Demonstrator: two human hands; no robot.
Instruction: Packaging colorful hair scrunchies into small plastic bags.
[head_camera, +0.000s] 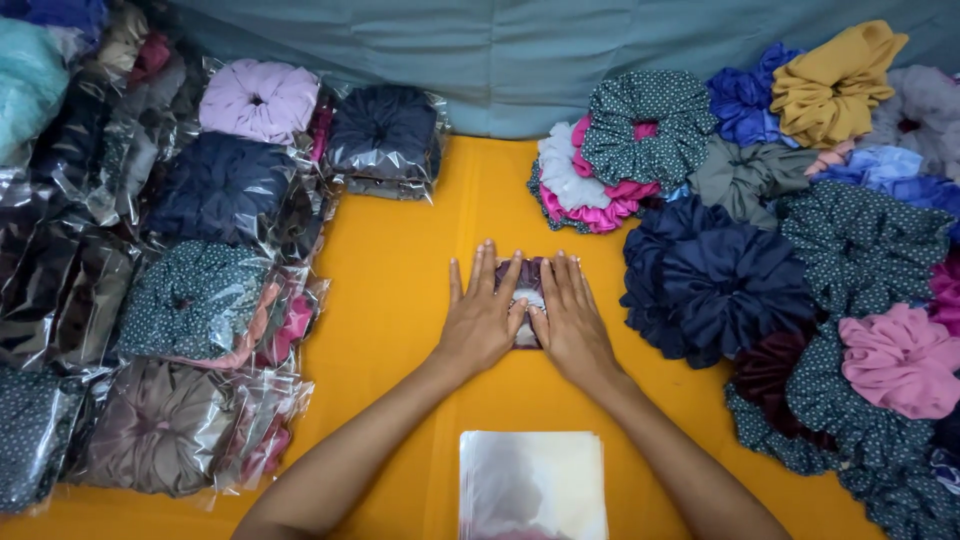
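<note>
Scrunchie in a bag, dark purple, flat on the orange counter, right in the middle. Mostly hidden under two hands. Left hand and right hand side by side on top, thumbs touching. Fingers flat and spread, pressing down, not curled around anything.

Probably soft and squishy, like a little pillow. Very light too. Puffy cloth inside, so likely to spring back up without a push. Shiny clear wrap around it, so maybe slippery. Not easy to break. Best held by the sides or the edge of the wrap, with a gentle pinch.

Close to the body, a neat stack of clear bags, empty and shiny.

On the left, a big pile of packed scrunchies, each in its own clear wrap: lilac, navy, dotted green, brown.

On the right, a big heap of loose scrunchies with no wrap: navy, dotted green, pink, mustard yellow, blue, grey. Near the right hand but not touching.

At the back, a grey-green cloth along the far edge of the counter.
</note>
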